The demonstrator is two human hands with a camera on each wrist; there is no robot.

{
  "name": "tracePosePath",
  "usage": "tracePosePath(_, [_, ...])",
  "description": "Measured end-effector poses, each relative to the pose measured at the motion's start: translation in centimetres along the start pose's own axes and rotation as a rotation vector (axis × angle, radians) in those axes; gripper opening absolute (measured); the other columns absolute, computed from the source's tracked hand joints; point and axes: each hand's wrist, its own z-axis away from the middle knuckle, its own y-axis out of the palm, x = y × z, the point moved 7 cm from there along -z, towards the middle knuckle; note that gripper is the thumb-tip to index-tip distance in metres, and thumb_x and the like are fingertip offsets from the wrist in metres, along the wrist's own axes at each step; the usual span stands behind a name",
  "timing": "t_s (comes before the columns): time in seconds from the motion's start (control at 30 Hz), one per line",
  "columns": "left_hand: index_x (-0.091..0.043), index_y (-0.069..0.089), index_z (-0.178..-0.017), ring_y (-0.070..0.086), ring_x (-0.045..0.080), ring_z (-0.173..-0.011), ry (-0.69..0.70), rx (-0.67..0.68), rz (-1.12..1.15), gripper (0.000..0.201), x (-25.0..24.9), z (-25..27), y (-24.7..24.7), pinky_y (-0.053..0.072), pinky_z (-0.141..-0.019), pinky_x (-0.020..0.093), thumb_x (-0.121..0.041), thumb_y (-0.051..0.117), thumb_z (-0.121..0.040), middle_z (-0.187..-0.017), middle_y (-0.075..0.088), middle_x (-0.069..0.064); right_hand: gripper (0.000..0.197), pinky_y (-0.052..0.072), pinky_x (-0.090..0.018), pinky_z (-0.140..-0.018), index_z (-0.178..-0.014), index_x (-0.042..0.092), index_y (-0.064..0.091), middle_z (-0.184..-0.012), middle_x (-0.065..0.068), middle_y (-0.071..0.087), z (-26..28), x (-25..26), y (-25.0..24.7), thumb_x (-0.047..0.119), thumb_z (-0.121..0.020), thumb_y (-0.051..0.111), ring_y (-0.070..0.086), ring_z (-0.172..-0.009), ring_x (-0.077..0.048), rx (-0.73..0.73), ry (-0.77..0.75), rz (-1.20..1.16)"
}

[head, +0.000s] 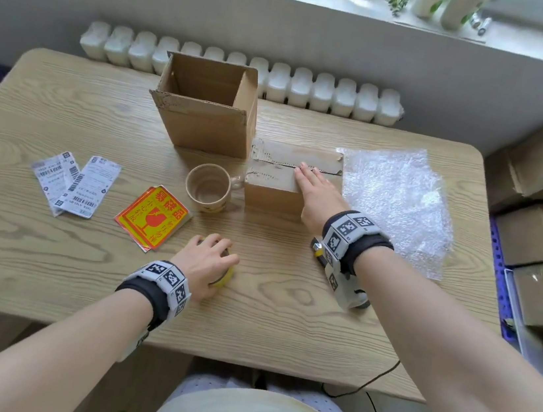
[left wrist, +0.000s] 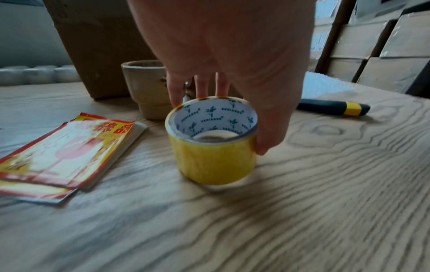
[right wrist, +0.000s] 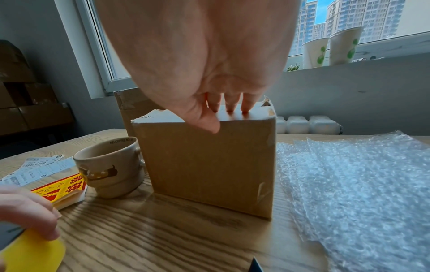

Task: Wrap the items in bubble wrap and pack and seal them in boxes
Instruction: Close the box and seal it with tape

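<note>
left hand (head: 205,259): fingers and thumb curled round yellow tape roll (left wrist: 213,141), roll standing on wooden table (head: 48,263)
fragile stickers (head: 153,216): just left of that grip, flat
utility knife (left wrist: 334,108): right of the tape, lying flat
right hand (head: 316,194): fingers straight, pressing the shut flaps of small box (right wrist: 209,165)
mug (head: 209,188): left of small box, touching or nearly so
bubble wrap (head: 398,202): right of right hand, spread flat
open box (head: 207,107): beyond mug, flaps up
shipping labels (head: 73,183): far left
</note>
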Motion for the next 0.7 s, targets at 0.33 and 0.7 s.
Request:
tracePosePath(0.33, [-0.018, 0.054, -0.119, 0.048, 0.024, -0.113, 0.094, -0.508, 0.646, 0.066, 0.7, -2.3, -12.1, 0.039, -0.098, 0.035, -0.05, 0.061, -0.062, -0.122, 0.051, 0.004, 0.057, 0.021, -0.031, -0.115, -0.144, 0.011, 0.034, -0.158, -0.002, 0.016, -1.1, -0.3, -1.9, -0.006, -0.09, 0.034, 0.021, -0.144, -0.021, 0.041, -0.032, -0.195])
tracePosePath(0.7, [-0.023, 0.052, -0.116, 0.049, 0.015, -0.106, 0.049, -0.503, 0.782, 0.059, 2.5, -7.1, -19.0, 0.043, -0.094, 0.034, -0.039, 0.069, -0.062, -0.113, 0.05, -0.002, 0.033, 0.049, -0.027, -0.091, -0.116, 0.003, 0.063, -0.115, -0.011, 0.065, -0.9, -1.1, -5.7, -0.005, -0.086, 0.053, 0.06, -0.102, -0.014, -0.139, -0.08, -0.977])
